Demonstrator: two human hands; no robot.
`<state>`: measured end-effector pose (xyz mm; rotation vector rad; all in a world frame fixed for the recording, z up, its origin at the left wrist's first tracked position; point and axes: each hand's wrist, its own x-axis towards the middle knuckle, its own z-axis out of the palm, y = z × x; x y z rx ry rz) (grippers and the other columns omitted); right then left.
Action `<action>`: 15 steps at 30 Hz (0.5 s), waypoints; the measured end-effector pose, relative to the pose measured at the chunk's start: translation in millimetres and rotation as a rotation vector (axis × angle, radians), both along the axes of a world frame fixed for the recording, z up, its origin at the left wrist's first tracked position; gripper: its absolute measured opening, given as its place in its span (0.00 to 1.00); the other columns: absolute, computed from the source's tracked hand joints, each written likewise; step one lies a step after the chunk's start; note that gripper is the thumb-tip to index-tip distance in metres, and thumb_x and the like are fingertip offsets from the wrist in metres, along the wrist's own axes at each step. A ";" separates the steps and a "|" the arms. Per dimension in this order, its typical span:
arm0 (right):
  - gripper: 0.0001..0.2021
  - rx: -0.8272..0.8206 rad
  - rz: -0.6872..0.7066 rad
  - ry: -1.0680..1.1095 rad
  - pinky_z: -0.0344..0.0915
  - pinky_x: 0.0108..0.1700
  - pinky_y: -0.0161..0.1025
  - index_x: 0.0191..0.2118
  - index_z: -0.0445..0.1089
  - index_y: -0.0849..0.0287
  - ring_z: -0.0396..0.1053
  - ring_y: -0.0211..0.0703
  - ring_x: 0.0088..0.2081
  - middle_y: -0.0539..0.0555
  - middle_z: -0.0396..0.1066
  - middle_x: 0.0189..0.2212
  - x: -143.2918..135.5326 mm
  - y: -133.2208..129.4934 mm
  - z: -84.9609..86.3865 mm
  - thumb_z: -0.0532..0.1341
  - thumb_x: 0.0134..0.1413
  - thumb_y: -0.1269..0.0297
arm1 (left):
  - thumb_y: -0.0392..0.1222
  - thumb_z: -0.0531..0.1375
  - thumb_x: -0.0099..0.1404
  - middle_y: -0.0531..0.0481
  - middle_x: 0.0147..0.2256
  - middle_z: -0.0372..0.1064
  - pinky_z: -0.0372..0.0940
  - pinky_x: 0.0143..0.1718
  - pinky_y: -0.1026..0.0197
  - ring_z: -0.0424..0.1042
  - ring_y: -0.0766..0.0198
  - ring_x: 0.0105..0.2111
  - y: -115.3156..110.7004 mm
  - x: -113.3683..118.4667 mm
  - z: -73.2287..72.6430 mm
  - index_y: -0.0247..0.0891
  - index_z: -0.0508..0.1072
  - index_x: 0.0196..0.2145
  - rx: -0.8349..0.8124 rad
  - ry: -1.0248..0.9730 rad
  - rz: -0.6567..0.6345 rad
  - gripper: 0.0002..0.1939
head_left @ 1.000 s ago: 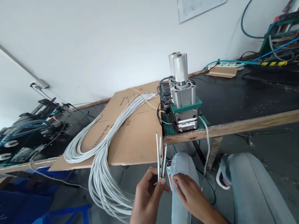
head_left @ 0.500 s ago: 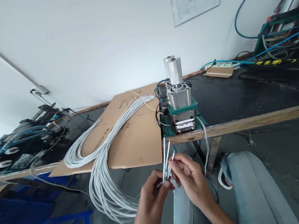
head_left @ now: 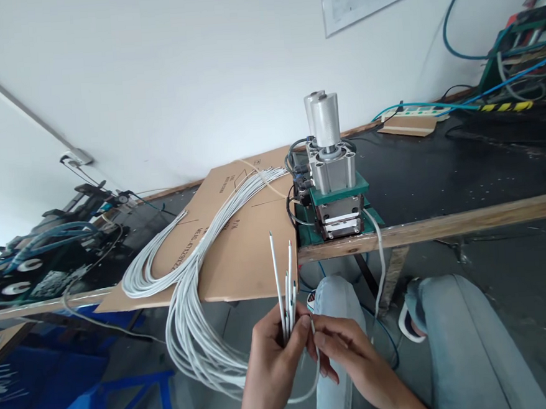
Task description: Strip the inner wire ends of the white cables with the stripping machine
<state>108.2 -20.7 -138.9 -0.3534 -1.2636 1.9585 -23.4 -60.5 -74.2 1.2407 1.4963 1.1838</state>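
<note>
Head view: holding several white cable ends (head_left: 286, 297) in L hand (head_left: 272, 360), w/ thumb and fingers closed round them, no wide gap; pinching narrowly w/ R hand (head_left: 353, 358), fingertips right beside L fingertips, at a single white strand (head_left: 317, 366) curving down below both hands; can't tell exact contact at the tips, partly hidden by fingers. Sticking up from L fist at uneven heights, roughly upright, slightly fanned, thin, straight, w/ small dark tips, one looking reddish. Located in front of bench edge, btwn cardboard and knees in lt blue jeans (head_left: 339, 306). To L of hands, draped over cardboard sheet (head_left: 251, 262) and hanging off its front edge: big white cable bundle (head_left: 191, 303), looped on its L side, running down behind L forearm. Just R of cardboard, on black bench top (head_left: 443, 174) w/ worn wooden edge: silver twin-cyl. device (head_left: 332, 169) w/ green plates, hoses at its L side. Farther R, near wall: pwr strip (head_left: 419, 114) and small cardboard pc (head_left: 408, 126). Far L on bench: dark machine (head_left: 47, 257) w/ blue tubing. Behind: white wall (head_left: 175, 80) w/ posted sheet (head_left: 366, 2). Below, lower L: blue stool (head_left: 163, 405) on grey floor (head_left: 508, 294).
</note>
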 end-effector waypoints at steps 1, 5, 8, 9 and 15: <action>0.24 -0.003 0.012 -0.007 0.54 0.22 0.30 0.30 0.67 0.60 0.57 0.32 0.21 0.47 0.61 0.23 0.4 0.3 -0.2 0.58 0.65 0.42 | 0.49 0.60 0.70 0.57 0.19 0.61 0.50 0.21 0.67 0.52 0.69 0.20 0.1 -0.7 0.4 0.37 0.71 0.30 -0.009 0.002 -0.005 0.14; 0.21 0.036 -0.066 -0.105 0.53 0.21 0.30 0.33 0.67 0.59 0.56 0.33 0.21 0.45 0.59 0.21 2.8 -0.4 2.8 0.59 0.65 0.44 | 0.47 0.61 0.69 0.58 0.20 0.58 0.49 0.21 0.67 0.50 0.69 0.20 -0.9 -1.9 -0.4 0.38 0.70 0.27 -0.001 0.077 0.015 0.14; 0.18 0.121 -0.210 -0.201 0.52 0.20 0.29 0.34 0.68 0.59 0.56 0.32 0.20 0.45 0.59 0.21 4.1 -2.9 5.5 0.58 0.68 0.48 | 0.47 0.61 0.68 0.58 0.20 0.55 0.48 0.21 0.66 0.50 0.69 0.20 -1.3 -1.9 -2.2 0.37 0.71 0.27 0.005 0.122 0.022 0.15; 0.18 0.143 -0.238 -0.221 0.52 0.20 0.29 0.33 0.68 0.58 0.57 0.32 0.20 0.45 0.60 0.21 4.3 -3.8 6.0 0.57 0.68 0.49 | 0.47 0.61 0.68 0.58 0.20 0.55 0.48 0.21 0.66 0.51 0.69 0.20 -1.3 -2.2 -2.9 0.37 0.71 0.27 0.002 0.131 0.018 0.15; 0.17 0.204 -0.261 -0.261 0.55 0.21 0.30 0.31 0.66 0.57 0.60 0.33 0.21 0.45 0.61 0.21 6.0 -6.1 9.5 0.57 0.69 0.52 | 0.43 0.60 0.66 0.57 0.20 0.57 0.49 0.22 0.66 0.51 0.68 0.21 -1.7 -4.8 -2.3 0.36 0.73 0.27 -0.011 0.204 0.005 0.11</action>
